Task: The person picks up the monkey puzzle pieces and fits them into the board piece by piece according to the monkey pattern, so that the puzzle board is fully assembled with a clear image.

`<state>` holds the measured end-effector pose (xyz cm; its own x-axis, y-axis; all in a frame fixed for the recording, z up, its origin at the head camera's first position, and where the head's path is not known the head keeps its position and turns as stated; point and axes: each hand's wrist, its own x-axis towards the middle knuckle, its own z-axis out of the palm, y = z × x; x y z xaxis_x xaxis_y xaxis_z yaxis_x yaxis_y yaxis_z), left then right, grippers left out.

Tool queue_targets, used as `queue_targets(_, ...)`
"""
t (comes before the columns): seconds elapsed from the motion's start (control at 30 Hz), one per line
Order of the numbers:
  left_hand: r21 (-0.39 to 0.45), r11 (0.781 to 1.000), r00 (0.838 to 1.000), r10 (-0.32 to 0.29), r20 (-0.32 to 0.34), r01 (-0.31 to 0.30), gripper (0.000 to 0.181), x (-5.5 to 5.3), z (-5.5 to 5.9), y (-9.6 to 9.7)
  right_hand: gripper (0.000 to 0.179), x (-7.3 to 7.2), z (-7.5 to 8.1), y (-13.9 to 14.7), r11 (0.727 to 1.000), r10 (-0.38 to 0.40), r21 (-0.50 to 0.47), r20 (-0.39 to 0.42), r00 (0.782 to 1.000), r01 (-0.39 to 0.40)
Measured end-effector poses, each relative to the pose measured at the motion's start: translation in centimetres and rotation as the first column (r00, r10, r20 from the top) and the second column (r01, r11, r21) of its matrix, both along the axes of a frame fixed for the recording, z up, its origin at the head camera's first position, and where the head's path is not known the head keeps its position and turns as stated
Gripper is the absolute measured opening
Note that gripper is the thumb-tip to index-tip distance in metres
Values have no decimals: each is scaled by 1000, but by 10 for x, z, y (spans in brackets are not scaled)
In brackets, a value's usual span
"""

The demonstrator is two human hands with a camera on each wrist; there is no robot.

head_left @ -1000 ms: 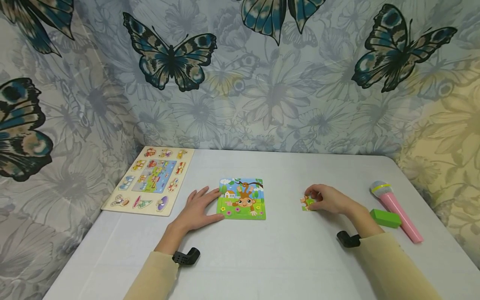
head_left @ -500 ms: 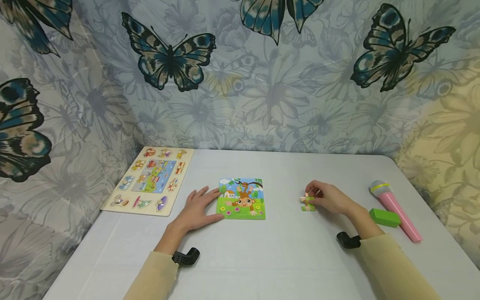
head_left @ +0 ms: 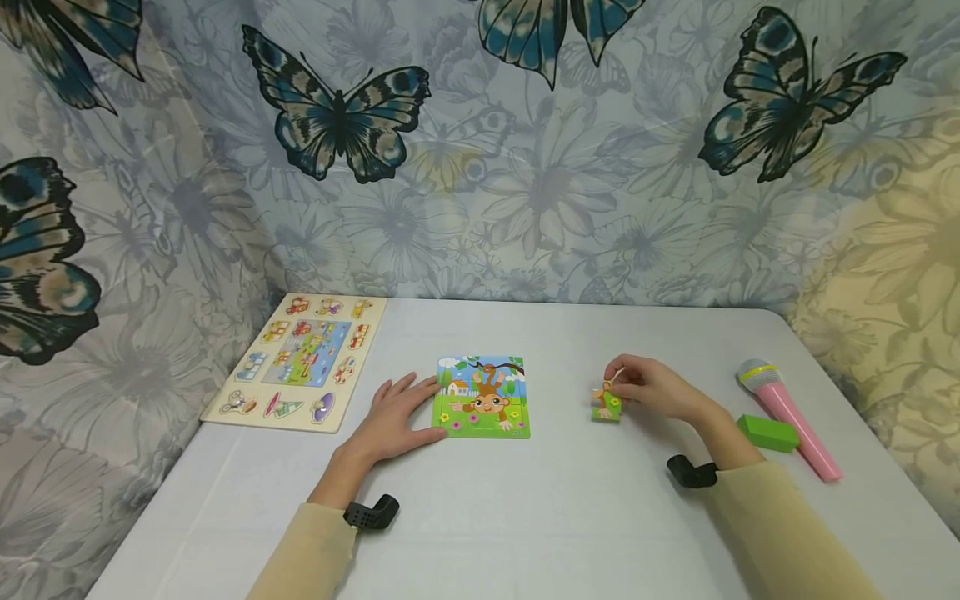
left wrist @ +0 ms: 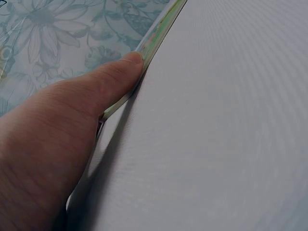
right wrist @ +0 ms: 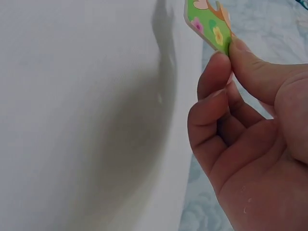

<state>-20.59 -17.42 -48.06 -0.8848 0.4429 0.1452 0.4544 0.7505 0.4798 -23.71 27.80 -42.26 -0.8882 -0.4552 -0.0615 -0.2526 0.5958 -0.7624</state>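
A square monkey picture puzzle (head_left: 491,404) lies flat near the middle of the table in the head view. My left hand (head_left: 393,421) rests at its left side with fingers spread, the thumb touching the near left edge; the left wrist view shows that thumb (left wrist: 120,74) straight along the puzzle's rim. To the right, my right hand (head_left: 660,390) pinches a small puzzle piece (head_left: 606,404) between thumb and forefinger. In the right wrist view this piece (right wrist: 209,24) is green with flowers and part of a monkey, raised off the white surface.
A wooden picture board (head_left: 300,362) with vehicle pictures lies at the far left. On the right, a pink toy microphone (head_left: 795,425) lies beside a green block (head_left: 768,433). A butterfly-patterned cloth (head_left: 555,233) hangs behind the white table (head_left: 525,517).
The puzzle piece has turned in my right hand and shifted slightly left, and the hand has risen a little from the surface. My left hand stays in place.
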Motion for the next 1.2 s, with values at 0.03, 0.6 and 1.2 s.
queue_targets(0.03,0,1000,1000,0,0,0,79,0,0,0,12,0,1,-3,1000,6,-4,-3,1000,-6)
queue_targets(0.6,-1,1000,1000,-1,-4,1,79,-2,-2,0,9,-10,-2,-85,993,107,-45,-1,994,-107)
queue_targets(1.2,-2,1000,1000,2,2,-2,78,-1,-1,-1,9,-12,-11,-135,975,222,-6,-85,971,-223)
